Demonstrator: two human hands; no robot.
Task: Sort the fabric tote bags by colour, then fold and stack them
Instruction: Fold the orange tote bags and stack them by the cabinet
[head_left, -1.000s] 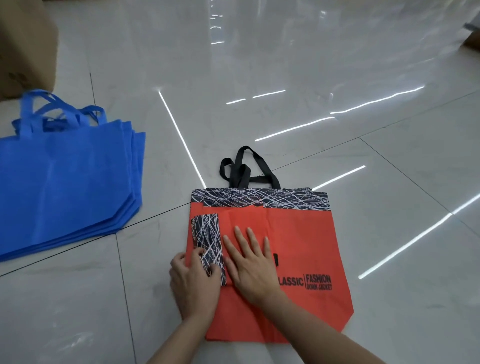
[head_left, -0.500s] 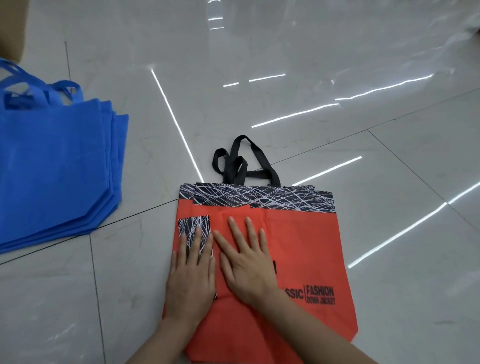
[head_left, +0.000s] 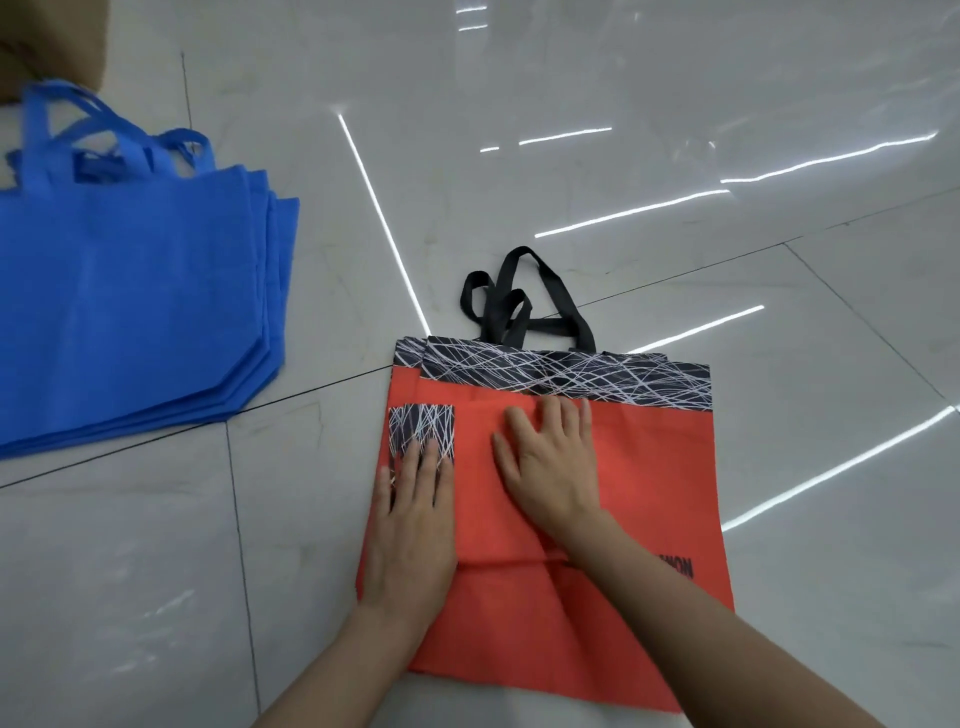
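Now | left hand (head_left: 413, 530): fingers (head_left: 425, 467) straight, pressing orange bag (head_left: 654, 467) | right hand (head_left: 550, 470): same

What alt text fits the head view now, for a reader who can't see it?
The left hand and right hand press flat on an orange tote bag with black handles and a scribble-patterned top band, lying on a glossy tiled floor. A stack of blue tote bags lies to its left, apart from it.
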